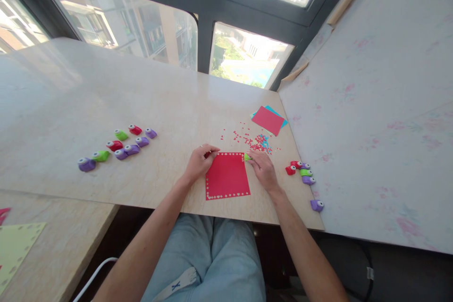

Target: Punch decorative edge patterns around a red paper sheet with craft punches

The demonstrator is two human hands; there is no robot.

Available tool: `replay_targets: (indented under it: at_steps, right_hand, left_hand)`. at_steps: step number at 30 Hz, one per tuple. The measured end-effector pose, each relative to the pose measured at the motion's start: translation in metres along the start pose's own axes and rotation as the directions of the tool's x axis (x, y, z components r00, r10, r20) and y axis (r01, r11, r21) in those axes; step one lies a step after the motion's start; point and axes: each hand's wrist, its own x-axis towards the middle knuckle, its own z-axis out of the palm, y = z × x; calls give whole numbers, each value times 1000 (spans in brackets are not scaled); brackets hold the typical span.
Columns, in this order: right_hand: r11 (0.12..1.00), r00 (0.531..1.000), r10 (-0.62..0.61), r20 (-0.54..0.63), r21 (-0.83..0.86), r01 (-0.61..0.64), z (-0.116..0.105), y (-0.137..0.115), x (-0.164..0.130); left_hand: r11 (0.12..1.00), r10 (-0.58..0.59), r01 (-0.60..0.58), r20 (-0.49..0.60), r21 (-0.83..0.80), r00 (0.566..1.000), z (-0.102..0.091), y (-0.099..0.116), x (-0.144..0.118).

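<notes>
The bench [106,104] is wide, with much free surface to the left and behind; its near edge runs just below the red sheet [227,175]. The sheet lies flat between both hands, near this edge, with punched holes along its border. The left hand [198,163] pinches the sheet's far left corner. The right hand [264,170] closes on a small green punch [247,156] at the far right corner. Rows of punches [118,147] lie well apart to the left, and a smaller group [301,171] lies just to the right. Paper bits [253,140] are scattered behind the sheet.
</notes>
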Motion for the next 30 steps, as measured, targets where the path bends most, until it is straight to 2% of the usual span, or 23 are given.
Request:
replay_targets:
  at_steps: [30]
  right_hand:
    - [998,998,-66,-3,-2,66,-4,-5,1]
  left_hand:
    - [999,12,-13,-17,-33,1000,1,2,0]
